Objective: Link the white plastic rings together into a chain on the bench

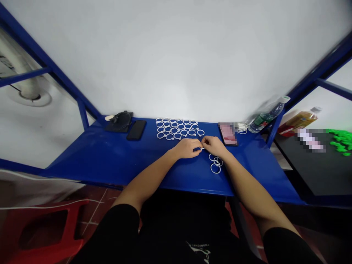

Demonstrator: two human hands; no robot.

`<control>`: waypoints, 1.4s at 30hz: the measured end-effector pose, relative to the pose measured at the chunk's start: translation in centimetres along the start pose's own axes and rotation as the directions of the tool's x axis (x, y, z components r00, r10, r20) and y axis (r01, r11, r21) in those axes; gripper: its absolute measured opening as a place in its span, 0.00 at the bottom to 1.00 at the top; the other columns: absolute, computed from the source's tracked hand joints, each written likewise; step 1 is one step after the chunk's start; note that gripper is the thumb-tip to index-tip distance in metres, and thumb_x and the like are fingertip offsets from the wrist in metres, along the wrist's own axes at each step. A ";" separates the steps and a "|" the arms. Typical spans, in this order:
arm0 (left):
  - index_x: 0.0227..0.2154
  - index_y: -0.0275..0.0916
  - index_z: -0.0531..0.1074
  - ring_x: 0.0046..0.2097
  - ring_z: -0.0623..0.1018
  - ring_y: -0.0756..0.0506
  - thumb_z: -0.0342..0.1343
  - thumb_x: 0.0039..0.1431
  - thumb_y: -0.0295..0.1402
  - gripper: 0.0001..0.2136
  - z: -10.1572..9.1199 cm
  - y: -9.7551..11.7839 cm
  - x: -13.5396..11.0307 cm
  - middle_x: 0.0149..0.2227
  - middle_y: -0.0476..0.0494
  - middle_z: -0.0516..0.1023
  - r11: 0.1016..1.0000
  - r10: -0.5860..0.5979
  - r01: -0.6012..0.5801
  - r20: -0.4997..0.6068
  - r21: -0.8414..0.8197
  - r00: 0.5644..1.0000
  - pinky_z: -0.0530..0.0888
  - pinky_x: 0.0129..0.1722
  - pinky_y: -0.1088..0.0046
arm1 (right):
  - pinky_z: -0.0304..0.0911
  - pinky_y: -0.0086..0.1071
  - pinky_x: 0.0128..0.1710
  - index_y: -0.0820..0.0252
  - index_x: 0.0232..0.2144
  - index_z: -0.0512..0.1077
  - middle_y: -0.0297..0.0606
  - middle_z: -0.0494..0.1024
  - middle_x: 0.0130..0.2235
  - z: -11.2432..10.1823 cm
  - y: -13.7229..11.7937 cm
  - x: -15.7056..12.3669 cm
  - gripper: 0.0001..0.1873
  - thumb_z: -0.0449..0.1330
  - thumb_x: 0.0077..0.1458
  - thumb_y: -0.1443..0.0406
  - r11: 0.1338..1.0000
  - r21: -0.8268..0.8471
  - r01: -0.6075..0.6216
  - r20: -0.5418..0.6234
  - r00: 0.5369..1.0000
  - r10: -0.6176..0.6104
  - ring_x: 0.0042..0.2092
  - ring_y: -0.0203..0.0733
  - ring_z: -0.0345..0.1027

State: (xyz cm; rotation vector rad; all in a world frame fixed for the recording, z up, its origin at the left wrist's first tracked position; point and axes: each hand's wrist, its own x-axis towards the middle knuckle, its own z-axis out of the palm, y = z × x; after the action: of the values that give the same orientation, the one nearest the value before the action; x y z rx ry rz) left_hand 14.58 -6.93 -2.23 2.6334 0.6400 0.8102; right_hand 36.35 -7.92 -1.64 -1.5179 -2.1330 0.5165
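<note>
My left hand (189, 147) and my right hand (213, 145) meet over the blue table (115, 157), fingertips pinched together on a small white ring (202, 148). Most of that ring is hidden by the fingers. Just beyond my hands, several white rings (180, 127) lie in neat rows, each with a small nub on its rim. Close to my right wrist, a few loose white rings (215, 168) overlap one another on the tabletop.
A black phone (136, 130) and a dark flat item (120, 123) lie at the left. To the right are a phone with a lit screen (228, 134), a white cable (242, 127) and a leaning water bottle (268, 116). Blue frame bars (81, 106) flank the table.
</note>
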 end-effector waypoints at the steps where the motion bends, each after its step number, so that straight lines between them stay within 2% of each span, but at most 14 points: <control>1: 0.43 0.43 0.81 0.44 0.81 0.44 0.58 0.61 0.30 0.10 0.1 0.1 0.0 0.45 0.43 0.83 1.000 -0.001 0.001 0.004 0.005 1.000 0.75 0.45 0.68 | 0.56 0.28 0.30 0.57 0.30 0.75 0.33 0.80 0.30 0.0 0.0 0.0 0.04 0.60 0.56 0.66 1.000 0.012 0.010 0.002 1.000 -0.010 0.30 0.38 0.70; 7: 0.40 0.43 0.82 0.41 0.82 0.45 0.57 0.59 0.29 0.10 0.5 0.2 -0.1 0.42 0.44 0.84 1.000 0.004 -0.004 0.020 0.009 1.000 0.74 0.42 0.71 | 0.56 0.28 0.30 0.57 0.30 0.75 0.33 0.80 0.29 0.2 -0.4 0.0 0.03 0.60 0.55 0.67 0.998 0.045 0.039 0.030 0.999 -0.041 0.29 0.37 0.69; 18: 0.40 0.47 0.85 0.41 0.83 0.45 0.57 0.56 0.26 0.14 0.7 -0.4 -0.2 0.42 0.47 0.85 0.995 -0.027 0.033 0.065 -0.089 0.998 0.75 0.43 0.71 | 0.57 0.28 0.30 0.56 0.34 0.78 0.33 0.82 0.31 0.2 -0.4 -0.1 0.05 0.61 0.56 0.67 1.000 -0.010 0.010 0.044 0.999 -0.009 0.30 0.38 0.71; 25: 0.41 0.43 0.83 0.39 0.82 0.45 0.57 0.55 0.25 0.14 0.9 -0.7 -0.2 0.41 0.46 0.85 0.999 -0.052 0.052 0.013 0.001 0.999 0.75 0.42 0.70 | 0.57 0.29 0.31 0.55 0.36 0.78 0.33 0.82 0.31 0.0 -0.6 -0.1 0.05 0.61 0.59 0.66 0.999 -0.036 0.011 0.055 0.998 -0.009 0.30 0.39 0.71; 32: 0.37 0.40 0.83 0.36 0.82 0.45 0.57 0.50 0.22 0.14 0.7 -1.7 -0.3 0.38 0.45 0.86 0.995 -0.090 0.092 -0.055 0.031 0.994 0.75 0.38 0.70 | 0.61 0.33 0.34 0.56 0.45 0.79 0.38 0.83 0.37 -2.5 0.7 -0.4 0.10 0.63 0.62 0.62 0.995 -0.099 -0.009 0.003 1.000 0.009 0.34 0.43 0.74; 37: 0.37 0.41 0.83 0.39 0.84 0.43 0.57 0.52 0.23 0.13 0.9 -2.2 -0.3 0.40 0.46 0.86 0.985 -0.149 0.156 -0.092 0.075 0.985 0.76 0.41 0.68 | 0.65 0.36 0.37 0.56 0.51 0.77 0.41 0.84 0.40 -4.2 1.9 -0.8 0.16 0.66 0.60 0.61 0.993 -0.102 -0.056 0.081 0.995 0.065 0.37 0.47 0.76; 42: 0.36 0.42 0.83 0.42 0.84 0.45 0.55 0.56 0.23 0.13 0.7 -2.3 -0.2 0.41 0.49 0.86 0.971 -0.188 0.196 -0.066 0.141 0.980 0.77 0.43 0.69 | 0.68 0.38 0.41 0.54 0.55 0.75 0.41 0.84 0.44 -5.3 2.6 -1.2 0.23 0.68 0.58 0.56 0.989 -0.104 -0.103 0.154 0.981 0.118 0.41 0.48 0.78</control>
State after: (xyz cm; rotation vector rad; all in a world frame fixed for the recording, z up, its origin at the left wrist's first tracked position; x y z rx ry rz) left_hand 14.12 -5.17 -3.81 2.6323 0.9867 0.8033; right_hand 41.70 -8.01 1.08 -1.7080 -2.2312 0.6000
